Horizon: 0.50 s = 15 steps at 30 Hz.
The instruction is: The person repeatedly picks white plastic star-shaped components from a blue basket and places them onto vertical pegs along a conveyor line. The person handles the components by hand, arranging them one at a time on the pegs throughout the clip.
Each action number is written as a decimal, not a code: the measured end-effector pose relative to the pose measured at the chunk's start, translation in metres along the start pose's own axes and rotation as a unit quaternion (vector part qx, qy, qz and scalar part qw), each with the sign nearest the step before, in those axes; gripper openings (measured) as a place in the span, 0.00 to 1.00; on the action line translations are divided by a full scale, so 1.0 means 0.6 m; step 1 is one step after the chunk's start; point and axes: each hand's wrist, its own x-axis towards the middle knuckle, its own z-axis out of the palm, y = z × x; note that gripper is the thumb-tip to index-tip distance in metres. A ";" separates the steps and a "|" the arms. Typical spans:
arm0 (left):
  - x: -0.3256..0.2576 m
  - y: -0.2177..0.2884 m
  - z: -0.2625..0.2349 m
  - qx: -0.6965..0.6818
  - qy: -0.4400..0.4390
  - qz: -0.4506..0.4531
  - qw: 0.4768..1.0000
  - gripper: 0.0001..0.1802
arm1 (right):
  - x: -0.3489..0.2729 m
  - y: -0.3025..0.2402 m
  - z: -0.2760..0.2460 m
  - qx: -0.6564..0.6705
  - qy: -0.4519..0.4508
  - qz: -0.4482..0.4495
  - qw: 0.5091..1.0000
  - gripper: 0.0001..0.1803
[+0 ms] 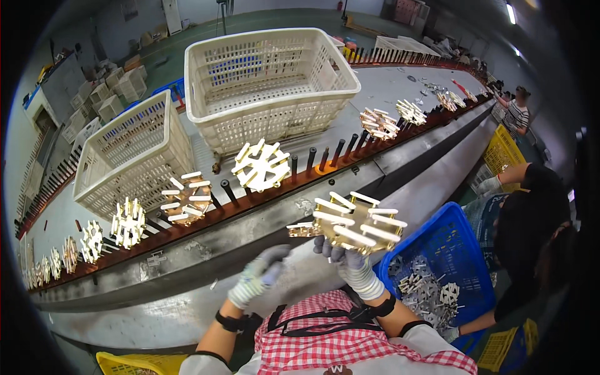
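Note:
My right hand, in a grey-and-white knit glove, is closed beneath a round metal fitting with a brassy centre and pale bars around it. The fingers' exact grip is partly hidden under the fitting. A smaller copper-coloured piece shows at its left; I cannot tell whether it is joined on. My left hand, gloved too, hovers over the metal ledge with fingers apart and holds nothing. Beyond the hands, a similar pale-barred fitting and a more coppery one sit along the row of dark pegs.
Two white perforated crates stand on the grey line surface. At my right is a blue basket holding loose metal pieces. A co-worker bends beside it. A yellow crate lies at the lower left.

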 end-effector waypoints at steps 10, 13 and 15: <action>0.158 -0.004 0.175 -0.472 -0.124 -0.055 0.871 0.42 | -0.041 -0.040 -0.169 -0.365 -0.101 0.016 0.925 0.32; 0.192 0.008 0.209 -0.481 -0.113 -0.061 0.867 0.36 | -0.034 -0.076 -0.197 -0.357 -0.074 0.005 0.931 0.29; 0.213 -0.043 0.228 -0.478 -0.084 -0.066 0.872 0.33 | -0.035 -0.116 -0.205 -0.371 -0.042 -0.008 0.928 0.28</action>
